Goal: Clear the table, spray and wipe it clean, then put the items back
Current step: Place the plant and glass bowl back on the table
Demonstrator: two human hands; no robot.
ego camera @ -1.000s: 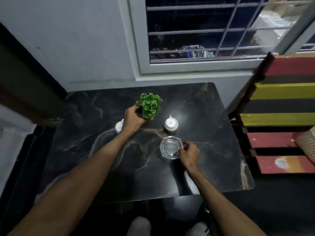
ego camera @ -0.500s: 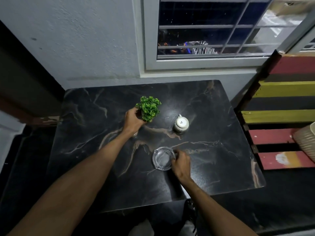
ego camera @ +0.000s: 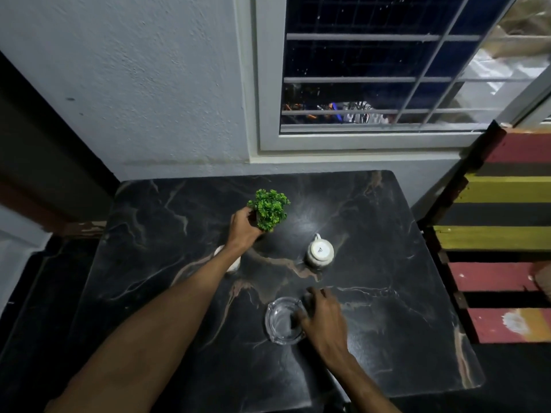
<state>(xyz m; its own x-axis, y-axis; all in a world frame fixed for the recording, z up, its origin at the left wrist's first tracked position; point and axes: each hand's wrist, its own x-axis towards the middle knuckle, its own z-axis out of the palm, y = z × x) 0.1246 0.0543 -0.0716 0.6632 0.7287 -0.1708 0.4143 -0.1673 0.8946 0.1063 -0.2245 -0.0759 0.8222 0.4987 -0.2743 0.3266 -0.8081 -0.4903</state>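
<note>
**2 items held together**

On the surface's (ego camera: 387,338) near side, the glass ashtray (ego camera: 283,321) is pinched at its rim by the right grip (ego camera: 323,320). Farther back, a white pot (ego camera: 320,251) stands. Beyond, the green plant (ego camera: 269,208) is clasped by the left grip (ego camera: 243,226).

desk (ego camera: 387,338): we find it in the lower middle of the frame, under the window (ego camera: 387,84).
plant (ego camera: 269,210): on the desk, upper centre.
lidded pot (ego camera: 320,252): lower right of the plant.
second pot (ego camera: 234,267): lower left of the plant.
glass dish (ego camera: 281,321): nearest us, below both pots.
</note>
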